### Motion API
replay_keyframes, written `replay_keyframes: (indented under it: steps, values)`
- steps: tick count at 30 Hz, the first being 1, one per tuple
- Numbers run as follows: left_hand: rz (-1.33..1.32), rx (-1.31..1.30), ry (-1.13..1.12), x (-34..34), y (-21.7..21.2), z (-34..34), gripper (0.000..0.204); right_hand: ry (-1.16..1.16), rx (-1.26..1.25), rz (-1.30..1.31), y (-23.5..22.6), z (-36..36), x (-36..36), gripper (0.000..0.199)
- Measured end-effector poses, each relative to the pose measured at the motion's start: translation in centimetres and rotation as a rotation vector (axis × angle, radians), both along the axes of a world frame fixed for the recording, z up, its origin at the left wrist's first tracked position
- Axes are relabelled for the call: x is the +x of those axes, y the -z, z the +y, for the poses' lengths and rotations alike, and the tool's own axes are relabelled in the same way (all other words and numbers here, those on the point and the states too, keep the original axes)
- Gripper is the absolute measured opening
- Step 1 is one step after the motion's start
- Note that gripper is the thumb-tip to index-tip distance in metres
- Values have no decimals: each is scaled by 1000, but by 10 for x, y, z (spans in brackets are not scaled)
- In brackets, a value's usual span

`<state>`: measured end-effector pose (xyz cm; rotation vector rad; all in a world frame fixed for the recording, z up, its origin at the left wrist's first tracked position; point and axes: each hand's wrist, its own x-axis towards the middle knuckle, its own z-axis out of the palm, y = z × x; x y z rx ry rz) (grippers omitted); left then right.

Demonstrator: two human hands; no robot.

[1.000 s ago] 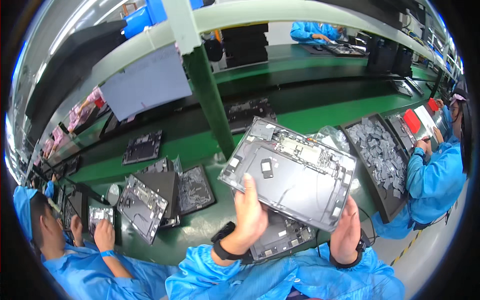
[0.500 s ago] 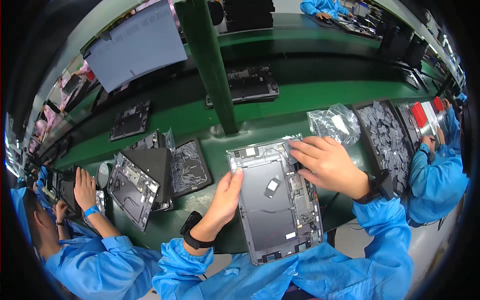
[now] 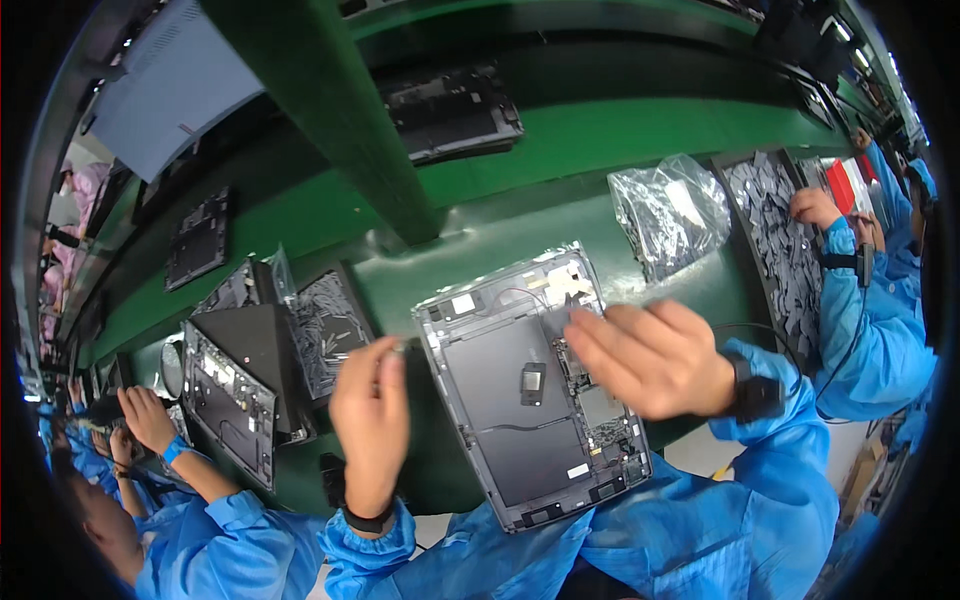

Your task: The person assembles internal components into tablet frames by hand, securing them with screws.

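Note:
A grey open-backed tablet chassis [image 3: 515, 400] lies flat on the green bench in front of me, its inner parts facing up. My right hand [image 3: 650, 355] hovers over its upper right part, fingers pointing left and touching the inside near the top edge. My left hand [image 3: 370, 410] is just left of the chassis, fingers curled, its fingertips close to the upper left corner; whether it holds something small I cannot tell.
A crumpled clear plastic bag [image 3: 668, 212] lies at the right. A black tray of grey parts [image 3: 785, 250] stands beyond it, with a co-worker's hand [image 3: 815, 208] on it. Left are another tray [image 3: 325, 325] and a tilted chassis [image 3: 228, 400] by a second co-worker's hands [image 3: 140, 420].
The chassis, held up tilted a second ago, has come down flat on the bench. My left hand has let go of its left edge. My right hand moved onto its top right area.

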<state>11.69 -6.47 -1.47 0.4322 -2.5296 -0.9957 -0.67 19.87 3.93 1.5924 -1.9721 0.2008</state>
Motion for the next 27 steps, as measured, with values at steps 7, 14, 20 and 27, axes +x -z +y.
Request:
replay_keyframes:
  steps: [7,14,20,27]
  values:
    - [-237,-410,-195,8,26,-44,25,13,33,-306,32,23,44,23]
    - [-123,-358,-191,0,42,-52,13,223,-144,-306,39,49,-28,14]
    - [-119,-311,-168,-4,41,-56,7,427,-111,-379,78,59,-105,11]
    - [80,113,-250,6,22,-37,10,502,18,-414,92,46,-115,8]
